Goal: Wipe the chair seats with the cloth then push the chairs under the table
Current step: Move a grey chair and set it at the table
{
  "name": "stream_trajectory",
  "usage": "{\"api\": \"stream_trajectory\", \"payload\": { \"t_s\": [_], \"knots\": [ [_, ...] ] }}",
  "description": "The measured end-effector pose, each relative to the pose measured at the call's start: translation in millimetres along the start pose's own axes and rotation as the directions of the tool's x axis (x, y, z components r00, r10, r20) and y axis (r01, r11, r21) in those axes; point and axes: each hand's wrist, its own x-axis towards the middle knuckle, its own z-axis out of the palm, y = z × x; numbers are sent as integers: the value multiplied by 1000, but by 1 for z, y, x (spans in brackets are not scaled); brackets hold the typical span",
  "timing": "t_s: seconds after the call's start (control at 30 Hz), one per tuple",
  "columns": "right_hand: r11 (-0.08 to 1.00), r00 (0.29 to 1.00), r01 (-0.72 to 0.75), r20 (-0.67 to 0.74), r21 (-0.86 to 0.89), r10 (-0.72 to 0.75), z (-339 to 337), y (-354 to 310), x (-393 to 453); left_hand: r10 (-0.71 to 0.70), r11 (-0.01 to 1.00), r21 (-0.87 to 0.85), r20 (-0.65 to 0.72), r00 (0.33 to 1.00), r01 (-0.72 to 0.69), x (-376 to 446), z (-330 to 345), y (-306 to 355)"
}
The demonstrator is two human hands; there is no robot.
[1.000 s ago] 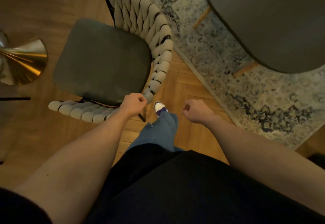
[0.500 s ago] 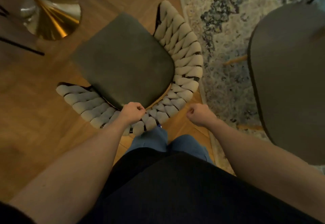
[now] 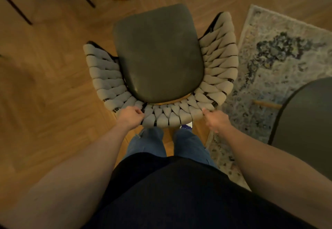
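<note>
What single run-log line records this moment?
left hand: grips chair backrest | right hand: grips backrest | table: at right | cloth: unseen

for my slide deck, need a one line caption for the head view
Standing behind a woven-back chair, left hand and right hand grip its backrest, table at right.

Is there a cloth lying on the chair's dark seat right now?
No, the dark seat is bare, and both hands grip the chair's woven backrest.
</note>
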Motion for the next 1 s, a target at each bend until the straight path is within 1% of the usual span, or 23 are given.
{"api": "stream_trajectory", "payload": {
  "t_s": [0.03,0.07,0.1,0.13,0.17,0.23,0.3,0.33,0.4,0.5,0.57,0.73,0.87,1.0],
  "knots": [
    [995,999,-48,7,91,47,-4,1,5,-96,992,-82,-34,995,93,-5,6,0],
    [981,996,-84,28,174,81,-9,1,9,-222,956,-204,-45,974,209,-9,12,0],
    [966,992,-120,65,227,108,-13,2,12,-354,881,-346,-26,935,323,-15,18,0],
    [954,989,-133,93,268,112,-16,3,17,-457,777,-479,16,889,408,-21,25,0],
    [942,984,-151,134,300,115,-19,5,22,-517,667,-590,74,853,456,-26,34,0],
    [924,977,-158,188,349,96,-24,7,32,-538,451,-756,193,821,474,-33,51,4],
    [895,970,-162,235,415,67,-26,7,40,-508,245,-869,262,821,429,-34,63,8],
    [871,966,-176,253,459,62,-26,7,44,-484,159,-903,280,829,398,-33,66,10],
    [816,960,-203,275,541,57,-27,5,47,-443,31,-938,297,846,345,-29,71,13],
    [735,953,-231,299,638,39,-25,-2,55,-419,-109,-960,280,864,259,-21,72,15],
    [719,960,-221,275,659,43,-25,-8,59,-448,-130,-969,245,860,208,-16,73,16],
    [729,973,-191,226,658,51,-31,-21,64,-489,-90,-986,168,856,142,-10,68,22],
    [722,980,-161,196,673,36,-43,-48,74,-477,-101,-990,131,869,94,3,44,34],
    [740,981,-141,194,658,14,-50,-89,84,-481,-94,-992,115,869,79,26,10,43]
  ]
}}
